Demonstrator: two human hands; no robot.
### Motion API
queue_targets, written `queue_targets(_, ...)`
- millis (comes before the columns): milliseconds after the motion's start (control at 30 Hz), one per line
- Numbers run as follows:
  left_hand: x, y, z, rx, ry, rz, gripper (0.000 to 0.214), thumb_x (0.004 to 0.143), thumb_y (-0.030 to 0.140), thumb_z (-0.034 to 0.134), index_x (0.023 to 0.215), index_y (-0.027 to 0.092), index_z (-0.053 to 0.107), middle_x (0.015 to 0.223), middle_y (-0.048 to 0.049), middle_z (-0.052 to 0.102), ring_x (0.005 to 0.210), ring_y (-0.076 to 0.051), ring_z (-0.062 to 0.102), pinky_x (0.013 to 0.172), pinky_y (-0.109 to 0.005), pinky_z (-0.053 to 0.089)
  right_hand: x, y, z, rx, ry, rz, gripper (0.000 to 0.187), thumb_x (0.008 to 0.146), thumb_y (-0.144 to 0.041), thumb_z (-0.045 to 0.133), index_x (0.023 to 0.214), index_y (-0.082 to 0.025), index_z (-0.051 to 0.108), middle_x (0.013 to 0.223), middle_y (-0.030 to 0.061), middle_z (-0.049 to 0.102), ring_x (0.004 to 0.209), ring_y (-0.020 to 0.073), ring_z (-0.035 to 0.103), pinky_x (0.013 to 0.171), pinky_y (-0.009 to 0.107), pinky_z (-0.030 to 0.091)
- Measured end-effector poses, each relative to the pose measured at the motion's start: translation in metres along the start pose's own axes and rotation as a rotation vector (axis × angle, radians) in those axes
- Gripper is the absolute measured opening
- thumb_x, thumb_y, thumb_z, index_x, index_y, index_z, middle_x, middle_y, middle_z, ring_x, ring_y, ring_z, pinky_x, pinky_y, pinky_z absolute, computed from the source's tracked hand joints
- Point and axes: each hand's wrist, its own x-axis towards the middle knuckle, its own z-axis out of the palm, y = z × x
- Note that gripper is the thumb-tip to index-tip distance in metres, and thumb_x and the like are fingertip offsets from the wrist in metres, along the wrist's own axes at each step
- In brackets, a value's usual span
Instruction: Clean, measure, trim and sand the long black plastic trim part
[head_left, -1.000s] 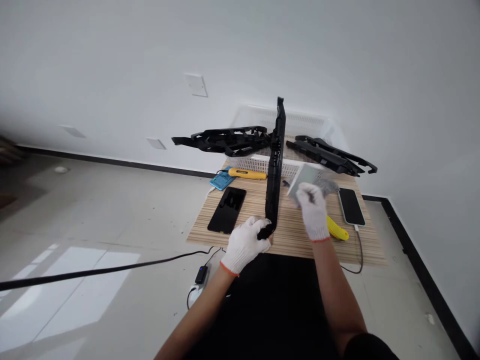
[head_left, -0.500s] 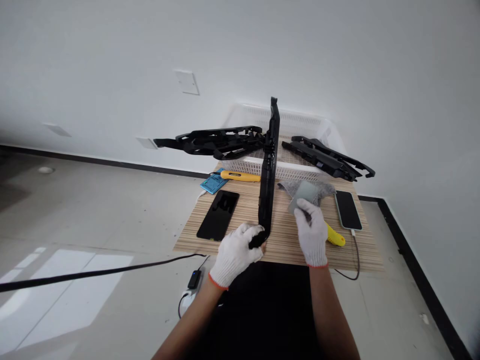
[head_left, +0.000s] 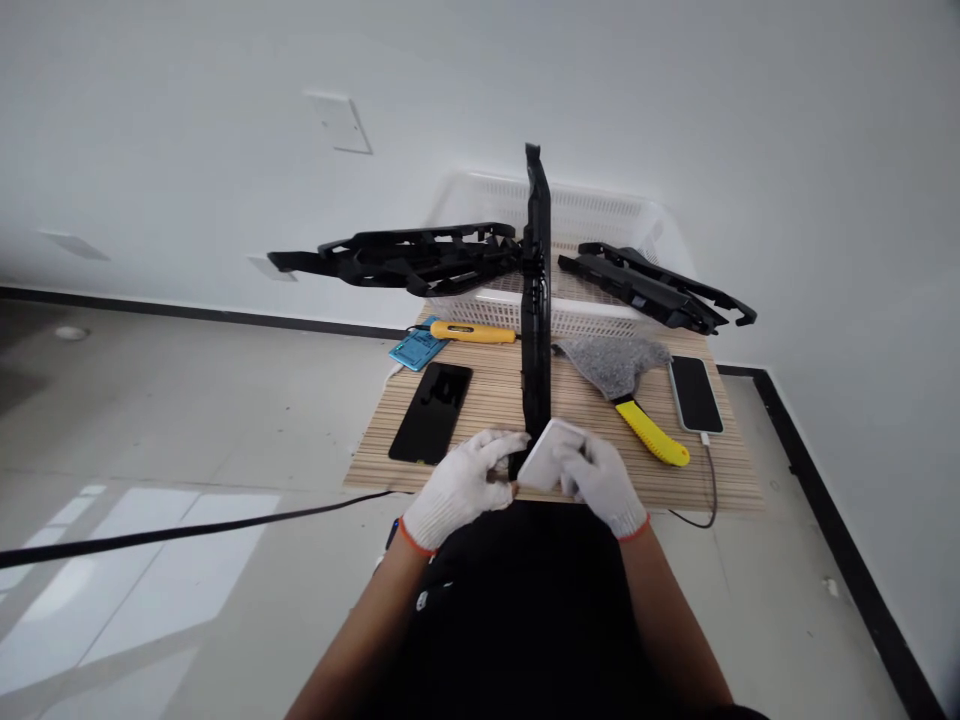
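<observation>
A long black plastic trim piece [head_left: 535, 340] runs from the table's front edge back over the basket. My left hand [head_left: 466, 482], in a white knit glove, is closed on its near end. In my gloved right hand [head_left: 602, 482] is a pale, flat, rectangular sheet [head_left: 550, 455], pinched between thumb and fingers. The sheet is at the trim's near end, close to my left fingertips; I cannot tell whether it touches the trim. Right of the trim, a grey fuzzy cloth [head_left: 611, 362] lies over the top of a yellow-handled tool [head_left: 654, 435], hiding its head.
A white plastic basket [head_left: 585, 318] stands at the back with several black trim pieces [head_left: 405, 262] and more on its right [head_left: 652, 290]. On the wooden table lie a black phone [head_left: 431, 413], a yellow pen-like tool [head_left: 474, 332], a blue packet [head_left: 418, 347] and a cabled phone [head_left: 696, 396].
My right hand has brought the pale sheet from over the grey cloth leftward and nearer to me, to the trim's near end. My left hand keeps its hold. The view has shifted slightly.
</observation>
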Motion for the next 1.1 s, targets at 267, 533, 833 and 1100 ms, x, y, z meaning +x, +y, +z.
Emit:
queue_targets(267,0.000,0.001,0.003,0.067,-0.032,-0.019,0.063,0.070,0.010,0.071,0.130,0.026,0.068,0.131,-0.0059,0.070,0.116,-0.024,0.067,0.104,-0.037,0.055,0.007,-0.006,-0.007,-0.103,-0.040,0.036,0.027,0.086,-0.047,0.064,0.087,-0.020,0.061,0.056,-0.0028,0.059,0.047,0.0124,0.049,0.041,0.022,0.037)
queue_targets(533,0.004,0.002,0.005,0.168,0.000,0.021,0.054,0.076,0.023,0.079,0.129,0.026,0.068,0.124,-0.0075,0.070,0.113,-0.026,0.067,0.097,-0.040,0.055,0.015,-0.001,-0.014,-0.147,0.023,-0.069,0.032,0.086,-0.049,0.064,0.096,-0.019,0.068,0.068,-0.0008,0.062,0.050,0.0132,0.051,0.043,0.024,0.040)
queue_targets(833,0.012,0.015,0.006,0.341,-0.054,0.045,0.062,0.077,0.045,0.083,0.133,0.025,0.069,0.114,-0.0091,0.071,0.105,-0.031,0.066,0.089,-0.042,0.053,0.003,0.006,-0.011,-0.012,0.050,-0.032,0.079,0.086,-0.044,0.070,0.156,-0.028,0.036,0.082,-0.0025,0.064,0.054,0.0132,0.056,0.039,0.021,0.039)
queue_targets(1100,0.013,0.017,0.010,0.358,-0.134,0.023,0.061,0.077,0.030,0.076,0.137,0.021,0.066,0.112,-0.0093,0.073,0.103,-0.032,0.068,0.092,-0.044,0.053,0.001,0.008,-0.013,0.011,0.013,-0.104,0.076,0.089,-0.035,0.069,0.158,-0.032,0.039,0.092,-0.0011,0.063,0.059,0.0104,0.057,0.048,0.022,0.052)
